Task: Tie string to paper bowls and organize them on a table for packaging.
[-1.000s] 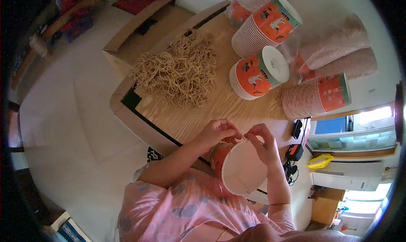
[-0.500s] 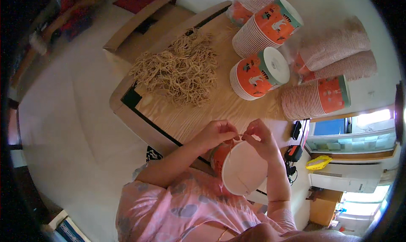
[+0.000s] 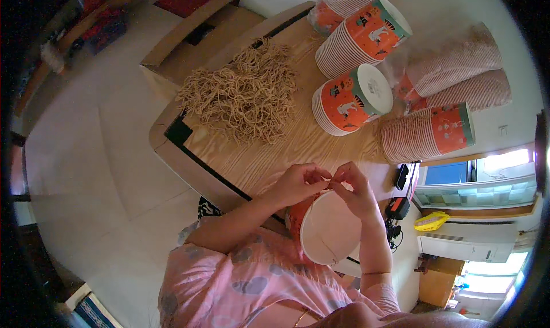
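Right in front of me, against my body, an orange paper bucket (image 3: 329, 225) has its white open mouth turned up toward me. A thin string (image 3: 328, 249) runs across that mouth to its lower rim. At the far rim my left hand (image 3: 302, 184) and my right hand (image 3: 354, 189) meet, each with thumb and fingertips pinched on the string. Little of the string shows between them, as the fingers cover most of it. On the table beyond lies a big tangled heap of tan cords (image 3: 243, 93).
Upside-down stacks of orange-and-green paper buckets (image 3: 344, 107) stand at the table's far right, with plastic-wrapped stacks (image 3: 455, 61) behind. An open cardboard box (image 3: 192, 41) adjoins the far left edge. Black devices with cables (image 3: 396, 210) lie right of my right hand.
My fingertips have drawn closer together, and the left hand has moved slightly right. The bit of string that showed between them is now mostly covered. The bucket has barely moved.
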